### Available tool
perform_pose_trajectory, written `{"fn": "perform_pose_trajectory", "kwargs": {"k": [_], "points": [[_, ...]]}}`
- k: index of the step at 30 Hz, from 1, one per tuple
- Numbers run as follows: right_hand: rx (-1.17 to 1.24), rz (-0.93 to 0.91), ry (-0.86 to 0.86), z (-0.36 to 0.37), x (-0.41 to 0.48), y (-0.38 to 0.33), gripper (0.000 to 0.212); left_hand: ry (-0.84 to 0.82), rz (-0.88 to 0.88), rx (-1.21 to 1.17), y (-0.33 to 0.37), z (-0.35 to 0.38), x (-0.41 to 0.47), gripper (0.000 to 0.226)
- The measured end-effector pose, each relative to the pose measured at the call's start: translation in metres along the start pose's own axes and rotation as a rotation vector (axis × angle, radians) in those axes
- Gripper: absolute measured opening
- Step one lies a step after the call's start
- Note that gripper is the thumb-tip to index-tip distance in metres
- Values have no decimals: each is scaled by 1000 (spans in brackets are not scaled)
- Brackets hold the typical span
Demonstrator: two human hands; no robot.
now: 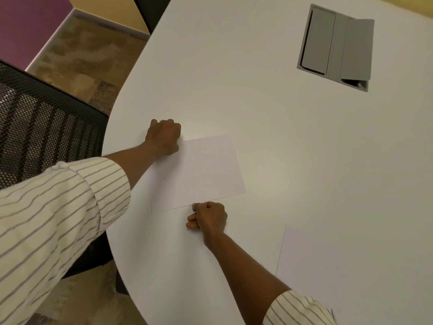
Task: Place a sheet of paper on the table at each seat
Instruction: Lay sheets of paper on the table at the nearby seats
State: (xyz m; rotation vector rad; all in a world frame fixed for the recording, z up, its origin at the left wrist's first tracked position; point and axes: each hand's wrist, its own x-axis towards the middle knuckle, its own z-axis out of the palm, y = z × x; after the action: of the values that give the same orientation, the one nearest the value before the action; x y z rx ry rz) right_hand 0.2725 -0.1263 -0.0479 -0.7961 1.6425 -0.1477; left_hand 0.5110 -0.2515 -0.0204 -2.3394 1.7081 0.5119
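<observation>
At far left a black mesh chair (44,127) stands close to the curved edge of the white tabletop (269,118), w/ brown patterned floor (86,55) and a purple wall panel (25,26) behind it. The left arm, in a white sleeve w/ thin grey stripes (54,219), reaches over the chair and the tabletop edge. The left hand (164,137) rests at the upper-left corner of a white sheet of paper (201,174), fingers curled in; its grip looks closed on that corner, but the fingertips are hidden under the hand, so I cannot tell for sure if they pinch the paper or only press it. The sheet lies flat on the tabletop, near the edge in front of the chair, a bit rotated. At the middle of its near edge is the right hand (208,218), also curled; thumb and forefinger meet at the paper edge, approx. a pinch, the other fingers folded. Further right, near the bottom, a second sheet of paper (314,261) lies flat, apart from the first one, partly covered by the right striped sleeve (297,310). At upper right a grey cable box (335,45) is set into the tabletop, w/ one lid flap a little raised.
</observation>
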Motion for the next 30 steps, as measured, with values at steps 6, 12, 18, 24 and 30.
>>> {"fn": "perform_pose_trajectory", "kwargs": {"k": [6,12,18,24,30], "points": [[-10,-53,-77,-15,-7,8,18,55,20,-22,1,-6,-5,20],[-95,-233,-60,-52,-31,30,18,60,-29,-203,26,-9,-34,20],[-126,-281,80,-127,-56,59,15,-109,-135,-492,84,13,-103,26],[6,-215,276,-214,-78,110,12,-233,-200,-759,149,49,-184,27],[149,-150,446,-293,-91,165,8,-295,-193,-726,204,78,-241,27]]}}
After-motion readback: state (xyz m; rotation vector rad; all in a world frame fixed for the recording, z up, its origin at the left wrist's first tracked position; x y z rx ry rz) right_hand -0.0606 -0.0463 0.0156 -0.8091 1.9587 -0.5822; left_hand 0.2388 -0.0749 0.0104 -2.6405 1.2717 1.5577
